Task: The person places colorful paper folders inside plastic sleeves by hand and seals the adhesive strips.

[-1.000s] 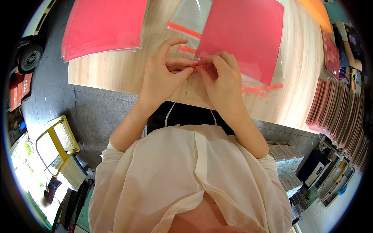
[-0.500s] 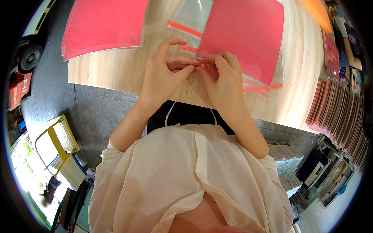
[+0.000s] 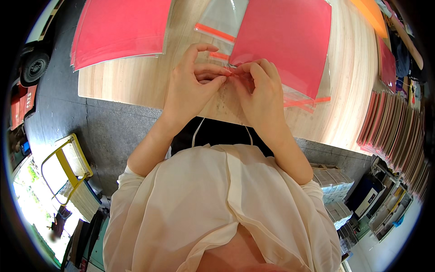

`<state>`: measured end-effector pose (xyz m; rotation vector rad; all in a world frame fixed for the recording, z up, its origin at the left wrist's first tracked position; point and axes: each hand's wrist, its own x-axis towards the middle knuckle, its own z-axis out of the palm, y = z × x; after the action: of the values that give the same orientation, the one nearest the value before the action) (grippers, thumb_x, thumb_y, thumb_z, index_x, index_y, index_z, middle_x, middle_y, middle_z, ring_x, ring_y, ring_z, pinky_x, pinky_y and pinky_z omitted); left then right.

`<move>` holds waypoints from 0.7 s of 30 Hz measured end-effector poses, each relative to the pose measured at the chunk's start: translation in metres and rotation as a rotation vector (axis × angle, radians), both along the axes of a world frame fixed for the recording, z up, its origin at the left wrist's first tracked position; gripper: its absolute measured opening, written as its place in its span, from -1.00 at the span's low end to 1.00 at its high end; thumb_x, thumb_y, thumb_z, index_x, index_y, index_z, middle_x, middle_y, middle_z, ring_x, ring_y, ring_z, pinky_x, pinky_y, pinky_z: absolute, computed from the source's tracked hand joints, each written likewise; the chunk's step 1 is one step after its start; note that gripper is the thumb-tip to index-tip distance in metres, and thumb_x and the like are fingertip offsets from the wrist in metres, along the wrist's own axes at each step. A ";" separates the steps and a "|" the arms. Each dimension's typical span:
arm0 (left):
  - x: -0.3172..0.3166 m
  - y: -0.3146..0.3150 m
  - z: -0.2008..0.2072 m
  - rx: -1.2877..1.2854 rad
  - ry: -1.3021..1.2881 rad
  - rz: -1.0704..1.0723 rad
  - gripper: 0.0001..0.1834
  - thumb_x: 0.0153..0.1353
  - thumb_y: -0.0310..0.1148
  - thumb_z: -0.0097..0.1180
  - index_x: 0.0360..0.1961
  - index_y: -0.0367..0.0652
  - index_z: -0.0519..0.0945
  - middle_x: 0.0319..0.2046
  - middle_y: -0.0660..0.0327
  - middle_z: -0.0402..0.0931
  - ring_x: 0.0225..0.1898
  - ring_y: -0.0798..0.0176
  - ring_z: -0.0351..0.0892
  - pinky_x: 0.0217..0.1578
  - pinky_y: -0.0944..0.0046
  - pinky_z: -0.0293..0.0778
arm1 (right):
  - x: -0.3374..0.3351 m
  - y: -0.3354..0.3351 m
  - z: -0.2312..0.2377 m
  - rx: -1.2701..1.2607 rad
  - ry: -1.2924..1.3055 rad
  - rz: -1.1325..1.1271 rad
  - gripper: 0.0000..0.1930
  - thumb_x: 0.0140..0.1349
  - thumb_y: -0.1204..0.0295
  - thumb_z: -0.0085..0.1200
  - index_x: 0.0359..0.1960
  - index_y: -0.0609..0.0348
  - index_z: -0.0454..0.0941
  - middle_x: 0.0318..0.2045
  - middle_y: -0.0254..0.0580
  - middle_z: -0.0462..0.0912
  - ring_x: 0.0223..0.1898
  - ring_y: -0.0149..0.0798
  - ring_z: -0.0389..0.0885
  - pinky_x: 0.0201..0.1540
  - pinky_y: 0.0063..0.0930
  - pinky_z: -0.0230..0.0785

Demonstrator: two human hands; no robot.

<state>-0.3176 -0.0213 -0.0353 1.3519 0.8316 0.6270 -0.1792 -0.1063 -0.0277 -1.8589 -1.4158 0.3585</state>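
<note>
My left hand point(image 3: 191, 84) and my right hand point(image 3: 263, 90) meet over the table's near edge, fingertips almost touching. Each pinches the clear plastic bag point(image 3: 297, 100) at its red-edged flap, by the near left corner of a red sheet point(image 3: 284, 43). The left index finger is lifted and bent, while the thumb presses against the other fingers. Right thumb and fingertips are closed on the plastic, and they partly hide it. The red sheet lies on or in the clear bag; I cannot tell which. Another clear bag point(image 3: 223, 19) with an orange-red strip sticks out to its left.
Red sheets point(image 3: 122, 34) lie stacked at the table's point(image 3: 122, 86) far left. A long row of card-like sheets point(image 3: 394, 140) stands at the right, beside an orange sheet point(image 3: 369, 13). Another person's arm point(image 3: 408, 43) shows at the far right. A yellow-framed trolley point(image 3: 68, 167) stands left on the floor.
My hands stay nearly in place, with only a slight shift of the fingertips on the plastic. At the far right, the other person's arm has moved.
</note>
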 end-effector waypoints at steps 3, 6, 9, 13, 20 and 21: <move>0.000 0.000 0.000 -0.004 -0.012 0.004 -0.48 0.16 -0.71 0.15 0.14 -0.28 0.32 -0.28 0.03 0.70 -0.24 0.33 0.70 -0.21 0.42 0.61 | 0.001 0.000 0.000 -0.004 0.007 0.007 -0.84 0.00 0.56 0.27 -0.39 0.23 0.53 -0.40 -0.13 0.49 -0.28 -0.04 0.46 -0.21 -0.20 0.30; 0.001 0.000 0.001 0.003 0.001 0.006 -0.48 0.16 -0.71 0.15 0.14 -0.28 0.32 -0.28 0.04 0.70 -0.24 0.33 0.70 -0.21 0.42 0.61 | 0.000 0.000 -0.001 0.020 -0.001 -0.015 -0.83 -0.01 0.56 0.28 -0.39 0.24 0.53 -0.40 -0.12 0.49 -0.28 -0.04 0.45 -0.22 -0.21 0.31; 0.001 0.000 0.000 -0.006 0.004 -0.008 -0.47 0.15 -0.71 0.15 0.15 -0.28 0.32 -0.29 0.05 0.70 -0.23 0.34 0.69 -0.20 0.41 0.61 | 0.001 -0.001 -0.002 0.036 -0.008 -0.019 -0.82 -0.01 0.56 0.29 -0.37 0.26 0.54 -0.39 -0.11 0.49 -0.28 -0.03 0.45 -0.23 -0.22 0.33; 0.000 0.004 0.001 -0.038 0.012 -0.033 -0.48 0.13 -0.68 0.20 0.13 -0.28 0.35 -0.29 0.06 0.70 -0.23 0.35 0.69 -0.21 0.41 0.60 | 0.003 -0.005 0.003 0.010 0.063 -0.011 -0.79 0.01 0.56 0.30 -0.31 0.30 0.56 -0.37 -0.08 0.48 -0.25 -0.03 0.47 -0.23 -0.23 0.38; 0.006 0.003 0.001 0.024 0.062 -0.041 -0.50 0.07 -0.59 0.29 0.05 -0.27 0.40 -0.35 0.10 0.70 -0.31 0.35 0.70 -0.26 0.42 0.59 | 0.009 -0.008 0.006 -0.033 0.113 0.001 -0.78 0.05 0.58 0.27 -0.25 0.32 0.57 -0.32 -0.05 0.49 -0.21 -0.02 0.48 -0.24 -0.26 0.43; 0.006 0.003 0.000 0.021 0.060 -0.035 -0.50 0.06 -0.59 0.29 0.05 -0.27 0.40 -0.36 0.10 0.70 -0.32 0.36 0.70 -0.29 0.43 0.59 | 0.009 -0.009 0.005 -0.029 0.115 0.003 -0.78 0.05 0.59 0.26 -0.25 0.32 0.58 -0.32 -0.05 0.49 -0.20 -0.03 0.48 -0.24 -0.26 0.43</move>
<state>-0.3112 -0.0184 -0.0349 1.4070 0.8502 0.5718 -0.1706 -0.1149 -0.0223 -1.8296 -1.3424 0.4826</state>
